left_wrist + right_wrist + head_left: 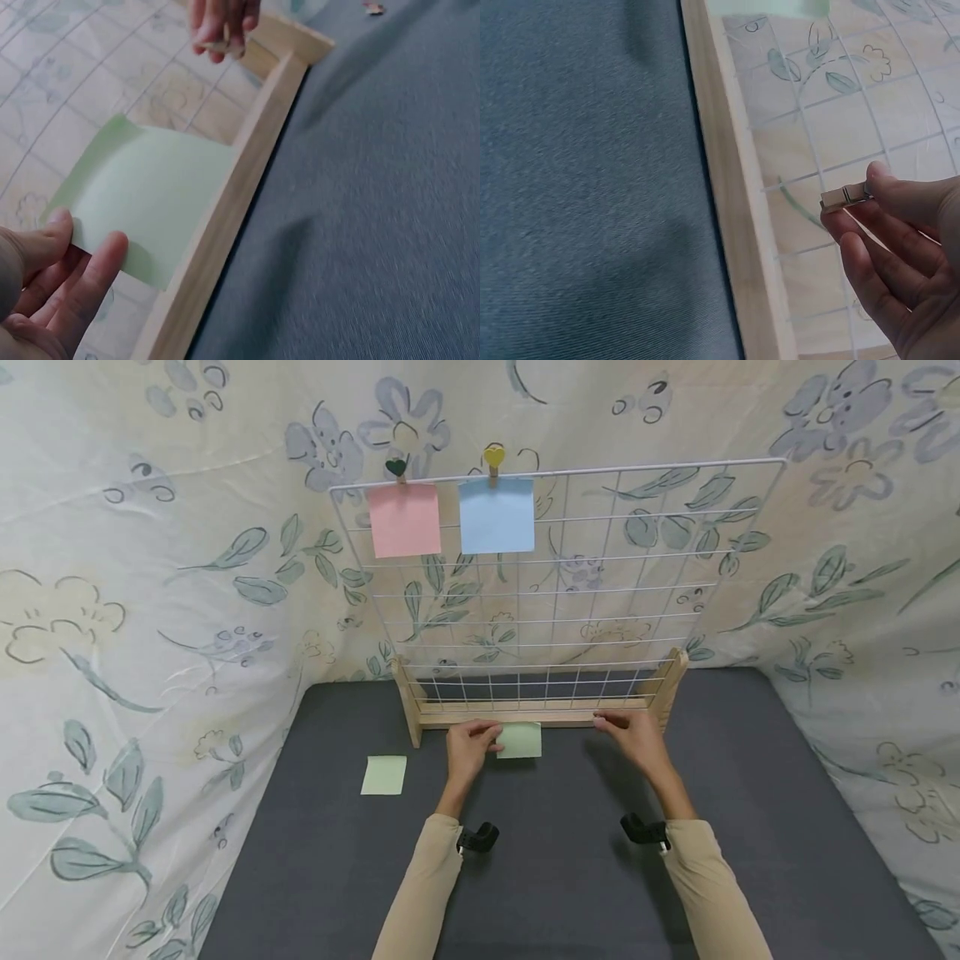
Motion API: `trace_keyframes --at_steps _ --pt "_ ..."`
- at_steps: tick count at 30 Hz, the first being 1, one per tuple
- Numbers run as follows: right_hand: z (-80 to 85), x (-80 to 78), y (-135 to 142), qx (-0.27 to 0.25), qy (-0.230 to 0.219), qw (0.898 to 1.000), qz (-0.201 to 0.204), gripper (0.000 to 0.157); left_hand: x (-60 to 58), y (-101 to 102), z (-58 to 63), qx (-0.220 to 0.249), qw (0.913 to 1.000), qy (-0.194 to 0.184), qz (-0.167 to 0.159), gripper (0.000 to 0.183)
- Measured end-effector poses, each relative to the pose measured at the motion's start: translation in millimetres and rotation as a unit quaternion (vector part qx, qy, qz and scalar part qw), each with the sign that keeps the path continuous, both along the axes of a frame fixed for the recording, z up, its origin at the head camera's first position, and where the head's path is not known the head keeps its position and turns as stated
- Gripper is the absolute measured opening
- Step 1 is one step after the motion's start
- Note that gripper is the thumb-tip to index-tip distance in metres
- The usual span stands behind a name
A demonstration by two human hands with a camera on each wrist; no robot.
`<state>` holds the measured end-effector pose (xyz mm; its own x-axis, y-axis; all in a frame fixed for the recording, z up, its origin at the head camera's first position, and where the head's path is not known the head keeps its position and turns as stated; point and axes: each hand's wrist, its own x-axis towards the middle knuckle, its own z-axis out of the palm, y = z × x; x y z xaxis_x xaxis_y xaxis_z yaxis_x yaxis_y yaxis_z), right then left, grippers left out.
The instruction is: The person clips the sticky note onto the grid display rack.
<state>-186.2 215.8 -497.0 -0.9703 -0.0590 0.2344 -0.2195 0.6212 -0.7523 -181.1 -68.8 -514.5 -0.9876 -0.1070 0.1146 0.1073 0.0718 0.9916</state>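
My left hand (468, 750) pinches a pale green paper note (522, 740) by its left edge, in front of the wooden base of a white wire grid rack (553, 602). In the left wrist view the note bends slightly, thumb on one face and fingers behind. To the right, my right hand (639, 742) holds a small wooden clothespin (844, 197) between thumb and fingertips, close before the grid wires. Along the rack's top wire hang a pink note (405, 522) under a dark green heart clip (396, 467) and a blue note (497, 518) under a yellow heart clip (494, 456).
A second pale green note (383, 776) lies on the dark table (555, 877), left of my left hand. Wooden feet (666, 687) hold the rack up at both ends. Behind it hangs a floral cloth (225, 560). A small object (373, 8) lies on the table beyond the rack's end.
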Motion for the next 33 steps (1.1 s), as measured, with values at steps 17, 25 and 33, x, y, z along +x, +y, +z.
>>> trace_keyframes --at_steps 17,25,33 --pt "81.6 -16.0 -2.0 -0.003 0.052 0.999 0.009 0.030 -22.8 37.4 77.9 -0.004 0.9969 0.075 -0.022 0.017" --pt "126.2 -19.4 -6.4 -0.007 0.084 0.996 0.005 0.031 -29.1 43.7 123.9 -0.007 0.9920 0.117 -0.046 0.019" --pt "163.8 -21.9 -9.2 -0.010 0.114 0.993 0.000 0.028 -28.2 50.9 168.8 -0.007 0.9821 0.182 -0.048 0.017"
